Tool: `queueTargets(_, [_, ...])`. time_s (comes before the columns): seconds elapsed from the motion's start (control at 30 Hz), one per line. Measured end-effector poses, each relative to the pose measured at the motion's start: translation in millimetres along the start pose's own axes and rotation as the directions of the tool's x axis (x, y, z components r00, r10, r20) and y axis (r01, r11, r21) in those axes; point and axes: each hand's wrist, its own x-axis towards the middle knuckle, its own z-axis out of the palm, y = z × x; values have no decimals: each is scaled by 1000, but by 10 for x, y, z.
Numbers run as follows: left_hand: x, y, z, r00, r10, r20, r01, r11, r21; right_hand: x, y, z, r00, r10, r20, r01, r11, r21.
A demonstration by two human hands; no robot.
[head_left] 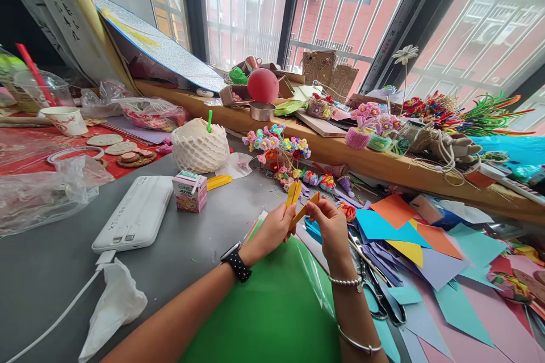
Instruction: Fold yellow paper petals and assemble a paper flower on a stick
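Observation:
My left hand [272,231], with a black dotted watch strap at the wrist, is closed on folded yellow paper [293,193] that sticks up above the fingers. My right hand [331,221] pinches a second part of the yellow paper [307,207], slanted towards the left hand. Whether the two parts are joined is hidden by the fingers. Beneath both hands lies a shiny green sheet [264,306]. Beyond the juice box, a further yellow folded piece [219,182] rests on the table.
To the left are a white power bank [136,212], a pink juice box [190,191] and a net-wrapped coconut [200,146]. Scissors [374,289] and coloured paper sheets [426,255] cover the right side. Small crafted flowers [276,147] stand before a wooden ledge [315,133].

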Motion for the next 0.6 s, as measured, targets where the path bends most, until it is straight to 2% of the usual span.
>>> queueTargets(0.17, [27, 1, -36, 998, -9, 62, 11, 999, -36, 25, -18, -50, 1000, 18, 25, -18, 1000, 5])
queueTargets(0.3, [73, -17, -96, 1000, 28, -5, -28, 999, -46, 42, -28, -94, 998, 45, 45, -44, 999, -6])
queueTargets(0.4, [90, 1, -124, 998, 54, -35, -57, 993, -101, 49, -12, -113, 997, 75, 36, -71, 992, -108])
queueTargets(0.5, [72, 27, -107, 993, 114, 16, -108, 970, -218, 47, 22, -98, 996, 90, -17, -92, 974, -208])
queueTargets(0.6, [31, 34, -69, 984, 168, 56, -150, 959, -241, 38, 50, -64, 993, 112, -32, -116, 975, -187])
